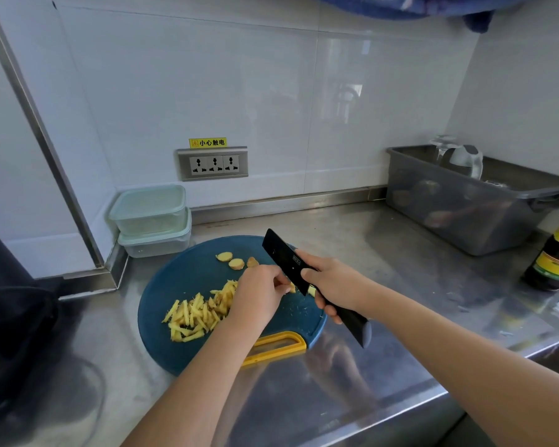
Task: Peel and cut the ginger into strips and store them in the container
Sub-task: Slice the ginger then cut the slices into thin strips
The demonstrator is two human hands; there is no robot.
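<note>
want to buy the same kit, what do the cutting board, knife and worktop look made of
Cutting board: probably plastic, matte blue with a moulded yellow handle. Knife: matte black throughout, maybe coated steel or ceramic; the look leaves it open. Worktop: stainless steel, brushed and reflective.

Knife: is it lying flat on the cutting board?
No, the right hand grips the knife by its handle, blade angled up over the cutting board.

Reaches in from below with both bare forearms, converging. Grips knife (281, 256) by its handle in right hand (333, 283), fingers (328, 309) wrapped round. Pins ginger piece (292, 287) under curled fingertips of left hand (259, 295), knuckles up, close beside right.
</note>
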